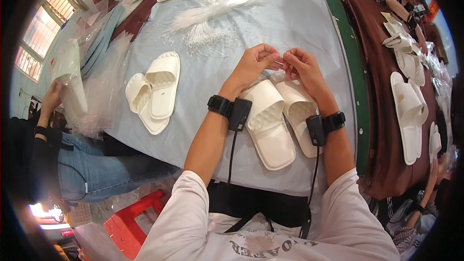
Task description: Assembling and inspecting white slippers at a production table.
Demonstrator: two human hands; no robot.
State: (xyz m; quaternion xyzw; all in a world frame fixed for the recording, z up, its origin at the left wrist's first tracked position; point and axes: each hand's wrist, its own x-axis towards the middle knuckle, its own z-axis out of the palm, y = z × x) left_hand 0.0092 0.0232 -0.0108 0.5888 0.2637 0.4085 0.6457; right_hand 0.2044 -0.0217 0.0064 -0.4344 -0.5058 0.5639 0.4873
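Observation:
A pair of cream slippers with padded footbeds lies before me, the left slipper (273,145) beside the right slipper (300,111), toes pointing away. Over their far ends, my left hand (258,65) and my right hand (303,70) meet with fingertips pinched close together. Whatever they pinch is too small and thin to make out. My forearms pass on either side of the pair, each with a black device strapped at the wrist. Further off on the cloth is a loose heap of thin clear plastic strands (217,12).
Another cream slipper pair (159,87) rests to the left on the grey tablecloth (203,96), one overlapping the other. Clear plastic bags (104,77) lie along the left edge. Co-workers handle slippers around the tables. At right, slippers (408,121) sit on a brown-covered table. A red stool (126,227) stands lower left.

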